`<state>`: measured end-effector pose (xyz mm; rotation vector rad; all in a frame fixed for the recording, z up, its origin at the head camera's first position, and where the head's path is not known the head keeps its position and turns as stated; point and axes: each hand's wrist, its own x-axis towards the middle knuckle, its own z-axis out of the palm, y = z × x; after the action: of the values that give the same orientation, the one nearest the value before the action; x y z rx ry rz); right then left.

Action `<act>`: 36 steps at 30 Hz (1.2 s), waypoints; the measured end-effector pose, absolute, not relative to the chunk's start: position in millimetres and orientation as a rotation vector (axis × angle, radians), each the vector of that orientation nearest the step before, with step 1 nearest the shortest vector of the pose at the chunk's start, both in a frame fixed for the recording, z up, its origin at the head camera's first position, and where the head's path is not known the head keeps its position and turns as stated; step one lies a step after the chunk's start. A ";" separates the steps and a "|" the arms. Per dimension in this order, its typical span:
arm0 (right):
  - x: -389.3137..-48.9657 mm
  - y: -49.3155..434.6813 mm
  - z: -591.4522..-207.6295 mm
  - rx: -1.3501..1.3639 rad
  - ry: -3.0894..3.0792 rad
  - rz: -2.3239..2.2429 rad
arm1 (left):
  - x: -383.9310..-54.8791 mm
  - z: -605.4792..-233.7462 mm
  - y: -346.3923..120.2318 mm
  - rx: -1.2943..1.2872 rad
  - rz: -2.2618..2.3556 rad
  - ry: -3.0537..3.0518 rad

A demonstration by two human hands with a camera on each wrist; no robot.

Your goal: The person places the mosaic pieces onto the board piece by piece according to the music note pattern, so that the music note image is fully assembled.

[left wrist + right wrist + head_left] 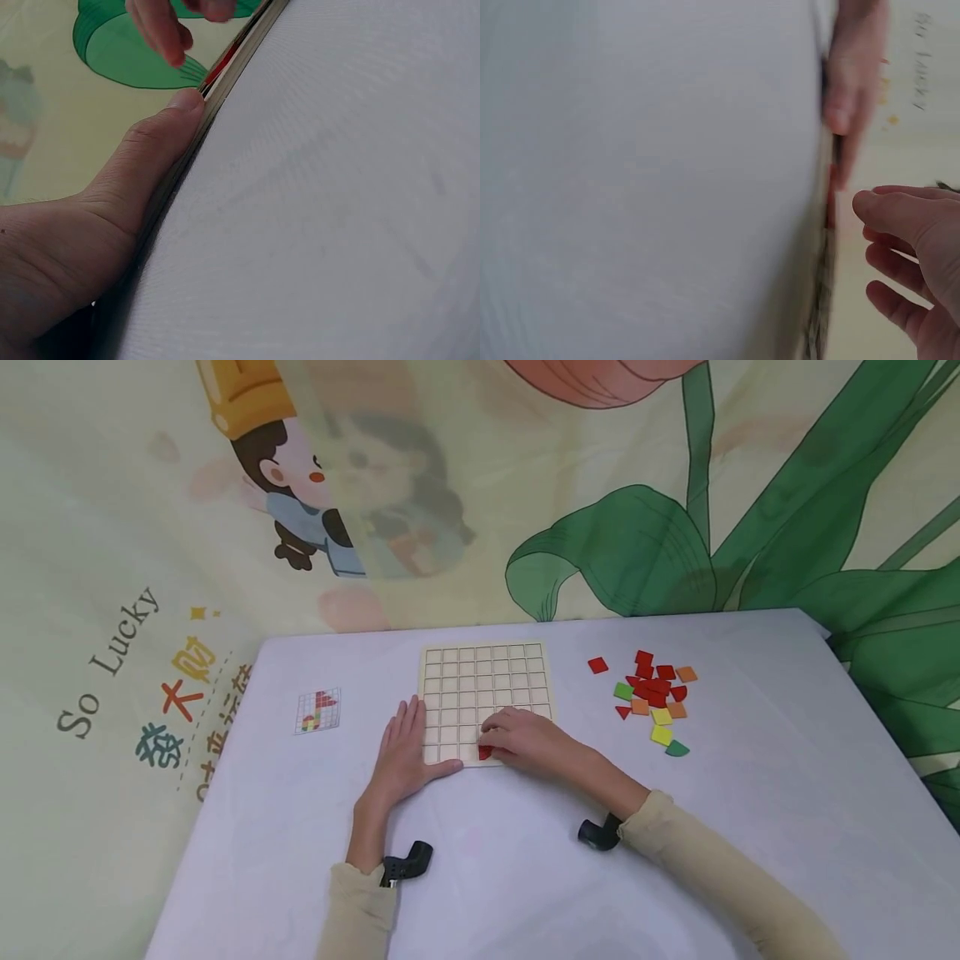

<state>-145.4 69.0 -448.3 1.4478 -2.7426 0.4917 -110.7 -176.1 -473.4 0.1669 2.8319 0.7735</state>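
Note:
A pale wooden grid board [480, 674] lies on the white-covered table. Along its left edge rest the straight fingers of my left hand [403, 760], while its thumb stretches out to the near edge. My right hand [536, 743] hovers over the near right part of the board, fingers loosely bent. Just below its fingertips a red piece [485, 752] with a curved side lies on the near row, partly covered in the head view. In the right wrist view a gap shows between the fingertips [864, 202] and that red piece [831, 196].
Right of the board is a loose group of red pieces [652, 687], with several orange, yellow and green ones around it. A small printed pattern card [318, 711] lies to the left. Behind the table hangs a patterned cloth [465, 585].

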 end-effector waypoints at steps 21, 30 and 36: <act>-184.8 248.4 -415.2 0.079 -3.019 0.855 | -110.0 -475.3 -174.9 0.188 0.762 2.830; -191.8 281.0 -425.9 -0.105 -3.003 0.886 | -110.9 -475.2 -180.2 0.196 0.739 2.855; -196.1 290.9 -431.6 -0.135 -3.070 0.877 | -111.1 -475.8 -178.7 0.193 0.770 2.844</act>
<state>-196.1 290.9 -431.6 -0.1349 -3.0697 0.8770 -111.1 -178.7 -475.8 0.1928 2.8445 0.7704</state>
